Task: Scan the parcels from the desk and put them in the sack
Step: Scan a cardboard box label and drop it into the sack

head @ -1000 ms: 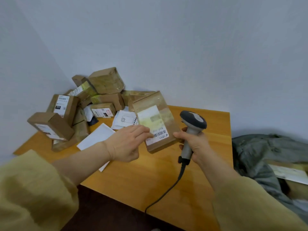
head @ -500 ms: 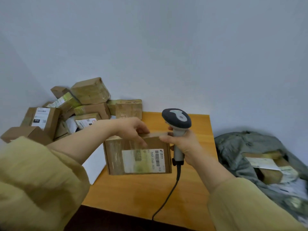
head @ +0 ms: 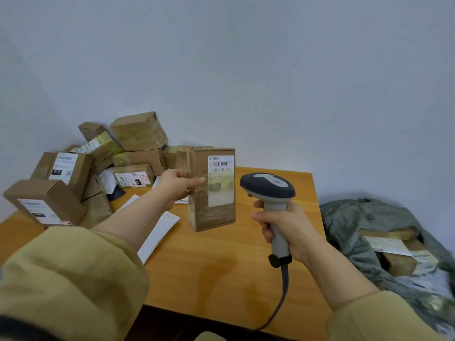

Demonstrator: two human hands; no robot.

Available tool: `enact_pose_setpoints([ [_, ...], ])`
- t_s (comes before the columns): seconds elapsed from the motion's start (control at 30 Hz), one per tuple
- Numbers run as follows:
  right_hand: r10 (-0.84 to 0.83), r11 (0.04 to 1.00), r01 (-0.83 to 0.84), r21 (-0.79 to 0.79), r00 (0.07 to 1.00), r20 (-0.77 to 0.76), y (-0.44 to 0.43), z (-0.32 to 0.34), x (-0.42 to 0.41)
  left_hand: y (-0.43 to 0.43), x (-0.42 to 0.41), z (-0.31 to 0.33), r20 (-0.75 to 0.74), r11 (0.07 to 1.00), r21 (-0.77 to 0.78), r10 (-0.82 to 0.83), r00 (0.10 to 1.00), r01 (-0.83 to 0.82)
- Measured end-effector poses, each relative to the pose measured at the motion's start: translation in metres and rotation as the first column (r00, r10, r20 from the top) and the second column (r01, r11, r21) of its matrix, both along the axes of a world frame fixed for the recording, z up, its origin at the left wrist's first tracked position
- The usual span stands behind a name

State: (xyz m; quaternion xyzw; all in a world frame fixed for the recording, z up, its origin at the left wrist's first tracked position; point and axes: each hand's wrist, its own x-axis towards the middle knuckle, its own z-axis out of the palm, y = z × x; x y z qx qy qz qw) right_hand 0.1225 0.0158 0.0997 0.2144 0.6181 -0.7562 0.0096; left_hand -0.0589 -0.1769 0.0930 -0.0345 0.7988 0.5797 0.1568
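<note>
Here, a person stands at a wooden desk (head: 221, 267) set against a pale wall. The left hand (head: 177, 184) grips a tall brown parcel (head: 211, 205) by its left edge, thumb on the front and fingers curled behind, holding it upright above the middle of the desk. The parcel's white label (head: 220, 180), with a barcode near the top, faces the viewer. Just to the right and apart from it, the right hand (head: 285, 225) is wrapped round the handle of a grey scanner (head: 268, 188), whose dark head points toward the parcel; its cable (head: 283, 291) hangs past the desk's front edge. A pile of brown boxes (head: 138, 131) fills the far left corner of the desk, with a white envelope (head: 160, 232) lying flat in front of it. Beside the desk on the right sits a grey-green sack (head: 357, 217), open, with labelled boxes (head: 398, 257) showing inside.
</note>
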Motion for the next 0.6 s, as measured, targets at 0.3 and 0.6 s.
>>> enact_pose_setpoints([
  [0.3, 0.048, 0.997, -0.047, 0.054, 0.998, -0.031, -0.005, 0.011, 0.007, 0.006, -0.008, -0.008, -0.028, 1.0, -0.015, 0.016, 0.999, -0.017],
  [0.6, 0.025, 0.998, -0.022, 0.067, 0.998, -0.053, -0.006, 0.014, 0.011, 0.012, -0.008, -0.006, -0.04, 1.0, -0.009, -0.006, 0.999, 0.005],
])
